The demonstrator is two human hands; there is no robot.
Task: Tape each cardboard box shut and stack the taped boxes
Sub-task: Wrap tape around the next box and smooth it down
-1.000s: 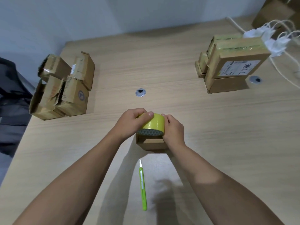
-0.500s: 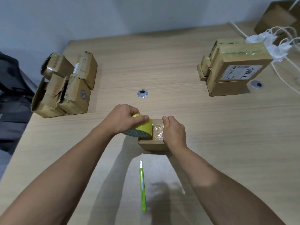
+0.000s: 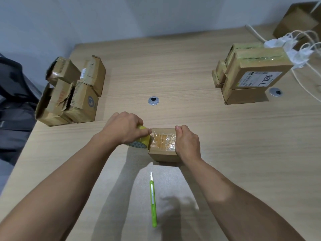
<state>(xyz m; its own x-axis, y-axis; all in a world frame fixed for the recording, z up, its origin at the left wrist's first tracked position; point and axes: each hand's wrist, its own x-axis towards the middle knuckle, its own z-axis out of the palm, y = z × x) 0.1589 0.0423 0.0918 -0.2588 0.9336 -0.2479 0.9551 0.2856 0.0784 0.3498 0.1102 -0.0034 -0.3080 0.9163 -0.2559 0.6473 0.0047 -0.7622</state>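
your left grip (image 3: pixel 125 130) curls round the tape (image 3: pixel 141 143) — just left of the box (image 3: pixel 163 155). your right grip (image 3: pixel 188 143) clamps the box's right edge.

1. Your only camera rides on your head, above the table's (image 3: pixel 234 171) near edge.
2. It faces forward and steeply down; the wall (image 3: pixel 156 14) shows at the far top.
3. It is near: left hand (image 3: pixel 124 130) on tape (image 3: pixel 143 140), right hand (image 3: pixel 188 143) on box (image 3: pixel 163 141), fill mid-frame.
4. Both forearms (image 3: pixel 69 180) enter from the near corners.
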